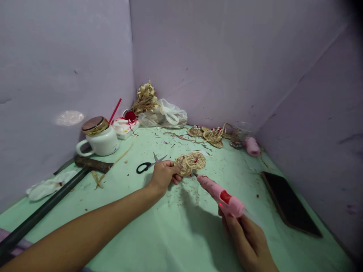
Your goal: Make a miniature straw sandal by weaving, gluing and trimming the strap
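Note:
My left hand (pixel 164 176) pinches a coiled straw piece (pixel 195 161) made of joined round spirals, with a small red spot on its right part. In my right hand (pixel 246 238) is a pink glue gun (pixel 219 194), fingers wrapped round its handle and a red light glowing on its side. Its nozzle points up and left, close to the lower edge of the coiled piece; whether it touches I cannot tell. Black-handled scissors (pixel 149 165) lie with blades apart just left of the coil, partly behind my left hand.
A hammer (pixel 90 164) and a lidded white mug (pixel 103 141) stand left. Behind are a plastic bag (pixel 170 115), dried husks (pixel 146 98) and finished woven pieces (pixel 212 138). Pink thread (pixel 252 146) and a dark phone (pixel 289 204) lie right. Scraps litter the green cloth (pixel 136 234).

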The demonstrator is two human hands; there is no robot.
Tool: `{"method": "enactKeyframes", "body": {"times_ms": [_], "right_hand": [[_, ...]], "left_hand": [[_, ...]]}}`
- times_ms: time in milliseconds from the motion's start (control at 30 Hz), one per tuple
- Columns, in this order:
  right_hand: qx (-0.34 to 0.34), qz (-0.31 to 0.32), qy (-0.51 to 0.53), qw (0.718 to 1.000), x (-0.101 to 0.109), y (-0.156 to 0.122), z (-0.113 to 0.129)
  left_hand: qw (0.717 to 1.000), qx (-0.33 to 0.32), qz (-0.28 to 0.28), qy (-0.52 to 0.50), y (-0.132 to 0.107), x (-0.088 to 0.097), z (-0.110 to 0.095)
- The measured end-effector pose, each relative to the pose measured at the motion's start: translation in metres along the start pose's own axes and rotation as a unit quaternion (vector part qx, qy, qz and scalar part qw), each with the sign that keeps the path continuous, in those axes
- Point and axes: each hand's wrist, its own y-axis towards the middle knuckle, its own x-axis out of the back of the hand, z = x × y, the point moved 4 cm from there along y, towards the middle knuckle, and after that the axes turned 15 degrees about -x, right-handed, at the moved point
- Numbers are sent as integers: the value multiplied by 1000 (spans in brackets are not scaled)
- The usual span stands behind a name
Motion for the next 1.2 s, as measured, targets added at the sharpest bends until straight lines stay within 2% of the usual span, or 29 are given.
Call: {"method": "enactKeyframes", "body": {"times_ms": [167, 600, 933, 1200], "right_hand": [[-29, 7, 61, 998, 3, 4, -11], [-41, 60, 71, 995, 3, 8, -4], [-61, 28, 64, 996, 2, 5, -2], [-27, 23, 41, 999, 2, 6, -1]], "left_hand": [[1000, 7, 4, 18, 2, 1, -1], [998, -19, 24, 52, 1, 0, -3], [996, -41, 41, 65, -1, -3, -3], [997, -37, 37, 50, -1, -3, -2]]}}
